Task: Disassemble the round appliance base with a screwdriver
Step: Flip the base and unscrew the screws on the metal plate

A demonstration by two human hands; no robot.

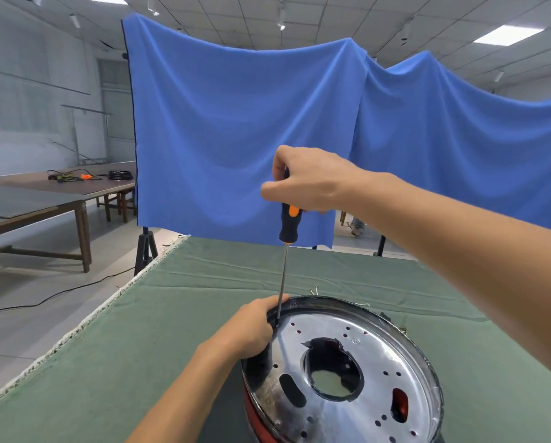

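Surroundings of the work area: a cloth-covered desk in a large indoor hall.
A green cloth [178, 314] with a frayed white edge covers the desk; behind it a blue drape [235, 129] hangs from a stand with a black tripod base [145, 251]. At left, a long wooden table [44, 199] carries a coil of black cable [120, 174] and a small orange item [85, 176]. A black cord [60, 294] trails across the tiled floor.

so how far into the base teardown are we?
Early. Nothing visibly removed: the metal plate still sits in the round base. In hand: right hand holds the screwdriver upright, tip at the plate's rim; left hand grips the rim. Plate removal remains.
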